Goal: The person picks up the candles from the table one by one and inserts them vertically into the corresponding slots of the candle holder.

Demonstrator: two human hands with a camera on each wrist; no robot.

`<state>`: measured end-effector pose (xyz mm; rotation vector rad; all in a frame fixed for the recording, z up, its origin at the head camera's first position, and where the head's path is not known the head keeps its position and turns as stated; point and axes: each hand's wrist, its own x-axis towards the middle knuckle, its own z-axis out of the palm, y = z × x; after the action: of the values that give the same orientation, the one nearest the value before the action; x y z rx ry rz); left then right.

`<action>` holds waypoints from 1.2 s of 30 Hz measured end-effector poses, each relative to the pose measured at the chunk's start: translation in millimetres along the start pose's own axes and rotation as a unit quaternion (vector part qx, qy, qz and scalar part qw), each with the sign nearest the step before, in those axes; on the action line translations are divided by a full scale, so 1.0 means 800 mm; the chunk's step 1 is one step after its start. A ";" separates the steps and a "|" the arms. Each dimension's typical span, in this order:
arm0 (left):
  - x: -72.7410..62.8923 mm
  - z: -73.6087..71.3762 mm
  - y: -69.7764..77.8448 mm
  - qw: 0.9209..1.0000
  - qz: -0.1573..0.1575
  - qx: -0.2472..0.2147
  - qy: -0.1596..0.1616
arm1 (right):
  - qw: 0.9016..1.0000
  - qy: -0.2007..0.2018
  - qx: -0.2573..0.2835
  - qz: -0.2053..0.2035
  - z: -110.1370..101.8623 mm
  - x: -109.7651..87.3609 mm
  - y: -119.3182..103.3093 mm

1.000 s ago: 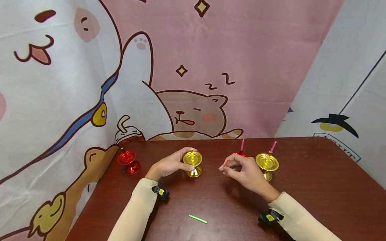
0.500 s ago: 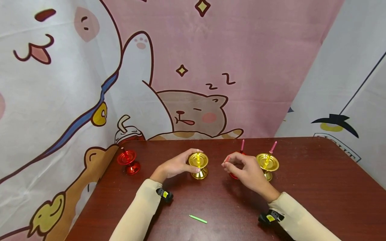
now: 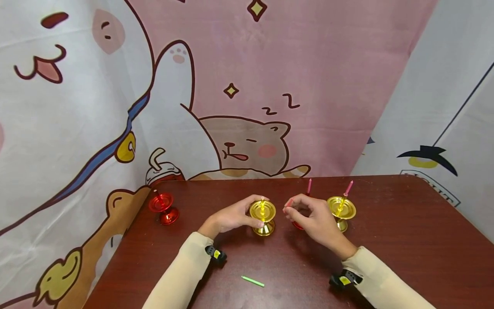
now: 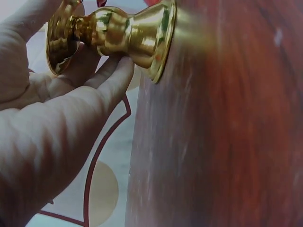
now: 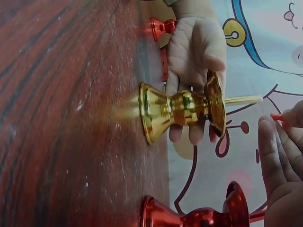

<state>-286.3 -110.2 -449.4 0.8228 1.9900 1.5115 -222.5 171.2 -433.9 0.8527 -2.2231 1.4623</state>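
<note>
In the head view my left hand (image 3: 233,216) grips a gold candle holder (image 3: 264,228), thumb in front and fingers behind its stem. Upright on the table stands that holder, a slim gold tube (image 5: 242,100) rising from its dish. To its right, my right hand (image 3: 315,218) pinches a small red candle (image 3: 288,203) between thumb and fingertips. Most of this candle is hidden by the fingers; its red end (image 5: 276,117) shows in the right wrist view, apart from the tube. In the left wrist view, fingers (image 4: 116,78) touch the gold stem.
Partly behind my right hand is a red holder (image 5: 208,218) with a pink candle (image 3: 309,186). Beside it stands a gold holder (image 3: 341,209) with another pink candle (image 3: 349,188). A red holder (image 3: 168,216) is at far left. Nearer lies a green candle (image 3: 252,281).
My left hand has slid the gold candle holder rightward and slightly nearer, closer to my right hand. My right hand has barely moved, with the red candle still pinched.
</note>
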 end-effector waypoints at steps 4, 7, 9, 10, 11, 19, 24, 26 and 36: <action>0.003 0.009 0.003 1.000 0.002 -0.007 -0.013 | 1.000 0.005 -0.001 -0.007 0.003 0.000 -0.005; 0.005 0.017 0.006 1.000 0.004 -0.015 -0.024 | 1.000 0.009 -0.001 -0.014 0.004 0.001 -0.009; 0.006 0.021 0.008 0.999 0.004 -0.017 -0.029 | 1.000 0.015 0.000 -0.021 0.004 0.001 -0.012; 0.006 0.023 0.009 0.999 0.003 -0.021 -0.031 | 1.000 0.018 0.001 -0.025 0.005 0.002 -0.013; 0.007 0.025 0.010 0.999 0.003 -0.022 -0.033 | 0.999 0.020 0.003 -0.030 0.005 0.002 -0.014; 0.012 0.041 0.016 0.999 0.004 -0.017 -0.050 | 0.999 0.024 0.021 -0.040 0.006 0.003 -0.018; 0.013 0.049 0.019 0.998 0.001 -0.015 -0.057 | 0.999 0.020 0.026 -0.043 0.007 0.003 -0.018; 0.013 0.051 0.019 0.998 0.003 -0.016 -0.056 | 0.998 0.017 0.026 -0.045 0.008 0.002 -0.018; 0.013 0.056 0.022 0.998 0.002 -0.003 -0.059 | 0.998 0.006 -0.022 -0.061 0.008 0.003 -0.019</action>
<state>-259.1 -69.5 -444.1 0.8940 1.8972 1.4368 -213.8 160.3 -424.6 0.9455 -2.1472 1.3531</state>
